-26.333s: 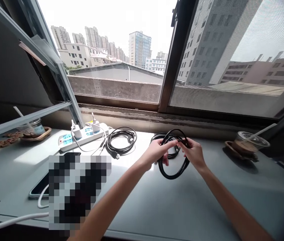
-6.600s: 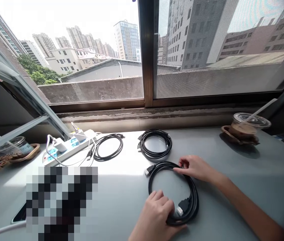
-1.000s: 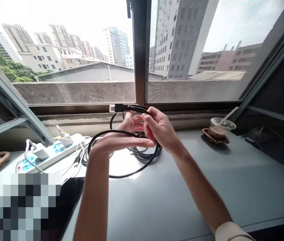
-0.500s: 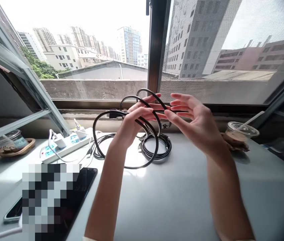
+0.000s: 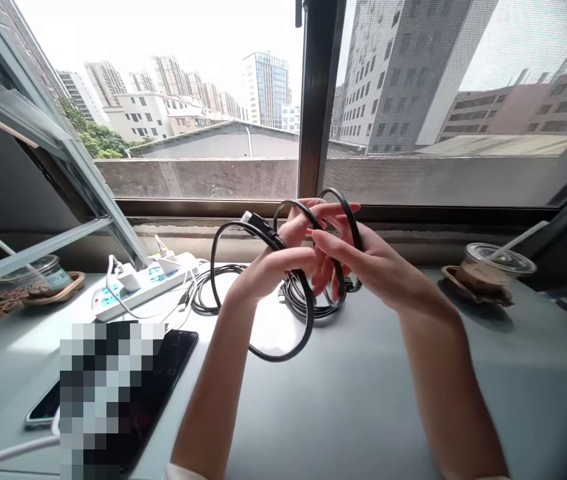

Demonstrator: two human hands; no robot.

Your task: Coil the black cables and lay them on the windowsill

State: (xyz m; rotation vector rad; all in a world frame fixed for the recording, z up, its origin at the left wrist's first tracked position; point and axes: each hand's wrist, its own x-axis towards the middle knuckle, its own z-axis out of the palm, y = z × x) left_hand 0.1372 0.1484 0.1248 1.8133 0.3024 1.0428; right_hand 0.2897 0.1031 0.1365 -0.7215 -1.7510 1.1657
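Observation:
A thick black cable (image 5: 277,359) hangs in loose loops above the table, between and around my two hands. Its plug (image 5: 258,223), silver at the tip, sticks out above my left hand. My left hand (image 5: 267,272) is curled around the loops, with the biggest loop circling my wrist. Meeting it from the other side, my right hand (image 5: 378,270) pinches part of the cable between thumb and fingers. Some fingertips overlap and are partly hidden by the loops. Beneath them a thinner black cable (image 5: 316,312) lies coiled on the table.
On the left are a white power strip (image 5: 151,283) with chargers, another coiled cable (image 5: 206,309), a dark tablet-like device (image 5: 176,357) and a phone (image 5: 43,407). Drink cups stand at left (image 5: 56,277) and right (image 5: 481,273). A window frame (image 5: 316,133) rises behind.
My right hand has moved left and closed on the loops, and both hands are now together. The loops have shifted right and the plug has come up into clear view.

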